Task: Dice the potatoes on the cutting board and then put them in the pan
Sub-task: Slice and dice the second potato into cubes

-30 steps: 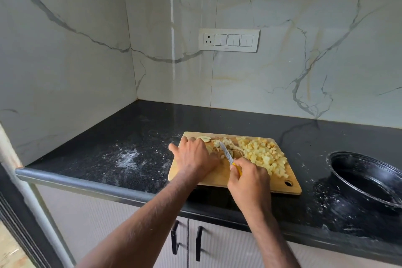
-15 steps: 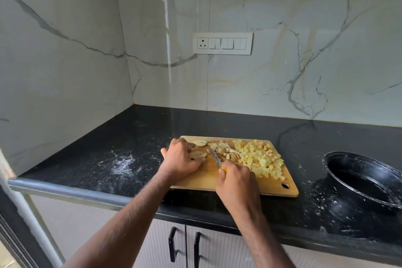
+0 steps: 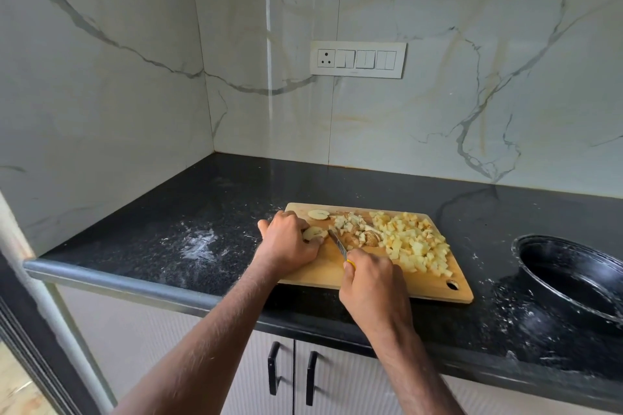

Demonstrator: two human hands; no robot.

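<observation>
Potato slice (image 3: pixel 315 232) lies on the cutting board (image 3: pixel 323 271) under your curled left hand (image 3: pixel 288 242), just left of the knife (image 3: pixel 338 243) your right hand (image 3: pixel 371 283) grips.

Pale yellow dice (image 3: pixel 413 239) on tan board (image 3: pixel 317 274), yellow-handled knife (image 3: pixel 339 246), black pan (image 3: pixel 573 280), black speckled counter (image 3: pixel 161 232) smeared white, white grey-veined walls (image 3: pixel 101 77), white switches (image 3: pixel 358 59).
</observation>
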